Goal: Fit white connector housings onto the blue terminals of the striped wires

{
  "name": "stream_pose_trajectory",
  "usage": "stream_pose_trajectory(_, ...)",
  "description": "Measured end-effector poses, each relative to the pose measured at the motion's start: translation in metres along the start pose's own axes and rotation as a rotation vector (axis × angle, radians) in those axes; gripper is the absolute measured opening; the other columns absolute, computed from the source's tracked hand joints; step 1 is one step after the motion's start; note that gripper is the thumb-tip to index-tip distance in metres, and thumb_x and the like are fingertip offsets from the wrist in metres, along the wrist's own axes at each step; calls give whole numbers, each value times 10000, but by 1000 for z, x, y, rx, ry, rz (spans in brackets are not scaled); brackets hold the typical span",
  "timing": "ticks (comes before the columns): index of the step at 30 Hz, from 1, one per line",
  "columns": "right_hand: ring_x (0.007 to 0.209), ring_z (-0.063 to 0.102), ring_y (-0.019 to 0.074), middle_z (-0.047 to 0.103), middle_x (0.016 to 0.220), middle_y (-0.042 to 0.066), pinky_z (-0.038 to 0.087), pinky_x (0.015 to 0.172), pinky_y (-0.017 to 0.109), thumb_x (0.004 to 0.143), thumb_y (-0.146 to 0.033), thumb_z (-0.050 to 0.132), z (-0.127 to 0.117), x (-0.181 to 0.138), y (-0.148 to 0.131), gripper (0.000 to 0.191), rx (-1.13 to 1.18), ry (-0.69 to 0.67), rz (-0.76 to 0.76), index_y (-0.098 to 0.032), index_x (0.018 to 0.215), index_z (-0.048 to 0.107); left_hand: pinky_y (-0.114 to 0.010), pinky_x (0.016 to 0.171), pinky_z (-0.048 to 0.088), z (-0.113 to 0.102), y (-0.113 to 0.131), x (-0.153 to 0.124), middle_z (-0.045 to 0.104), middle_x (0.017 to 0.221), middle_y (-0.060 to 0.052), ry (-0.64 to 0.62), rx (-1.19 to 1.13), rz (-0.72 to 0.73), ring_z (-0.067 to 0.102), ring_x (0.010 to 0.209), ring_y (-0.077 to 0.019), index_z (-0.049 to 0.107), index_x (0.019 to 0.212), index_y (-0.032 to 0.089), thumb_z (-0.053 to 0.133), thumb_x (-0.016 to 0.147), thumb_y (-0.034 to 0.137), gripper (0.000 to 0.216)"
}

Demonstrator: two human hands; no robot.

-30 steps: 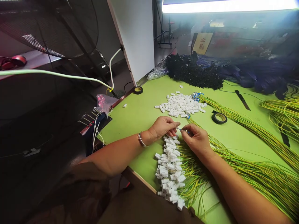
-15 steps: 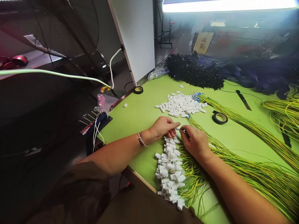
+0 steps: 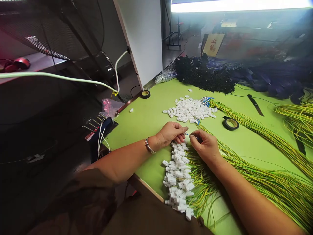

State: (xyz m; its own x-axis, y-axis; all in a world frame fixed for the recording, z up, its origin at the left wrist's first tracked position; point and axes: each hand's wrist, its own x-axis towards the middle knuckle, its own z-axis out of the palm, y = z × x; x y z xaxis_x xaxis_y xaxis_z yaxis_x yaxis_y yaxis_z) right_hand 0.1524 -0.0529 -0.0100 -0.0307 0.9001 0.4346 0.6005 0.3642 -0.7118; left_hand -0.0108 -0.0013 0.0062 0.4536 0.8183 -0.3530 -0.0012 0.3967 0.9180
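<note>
My left hand (image 3: 173,133), with a bracelet at the wrist, pinches a small white connector housing (image 3: 186,133) between thumb and fingers. A tiny blue bit shows at the housing's end, facing my right hand. Close by on the right, the fingers of my right hand (image 3: 204,141) are closed in a pinch; what they hold is hidden behind the fingers. Below both hands lies a row of white connectors (image 3: 178,173) fitted to yellow-green wires (image 3: 246,166). Past my hands sits a pile of loose white housings (image 3: 190,109), with blue wire terminals (image 3: 207,101) beside it.
Rolls of black tape (image 3: 230,123) lie on the green tabletop (image 3: 146,120). A dark blade-like tool (image 3: 255,105) rests at the right. Behind are bundled black connectors (image 3: 205,75) with dark cables. A white panel (image 3: 144,39) stands at the table's edge, and a white cable (image 3: 61,78) crosses the left.
My right hand has drawn slightly to the right, widening the small gap between the fingertips. My left hand stays almost in place.
</note>
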Motion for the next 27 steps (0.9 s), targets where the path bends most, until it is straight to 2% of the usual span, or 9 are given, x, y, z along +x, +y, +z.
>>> stream_pose_trajectory(7,486,506,101,608,584,-11,396,506,221,814,-214,561,3,0,3,102,-104,11,-55,-182,738,620,-159,383,450,7,-1,-2,610,516,3,84,34,28,593,408,-90,531,668,112,670,841,285,281)
stream_pose_trajectory(13,504,531,114,631,615,0,400,517,232,837,-245,550,4,-2,3,110,-156,-17,-70,-187,781,625,-155,384,442,9,0,-4,605,518,1,106,2,26,579,400,-80,531,668,109,652,856,260,269)
stream_pose_trajectory(20,531,566,122,653,629,3,419,545,235,818,-251,565,3,-3,3,108,-128,-17,-11,-191,769,640,-150,406,448,5,4,-4,621,545,-8,77,-35,9,583,415,-68,540,677,102,669,844,289,282)
stream_pose_trajectory(27,497,497,114,605,594,-7,389,514,236,836,-270,544,2,-1,2,131,-92,-64,13,-188,788,634,-152,399,459,7,-1,-3,611,523,3,56,-4,26,593,412,-83,538,685,107,697,818,306,287)
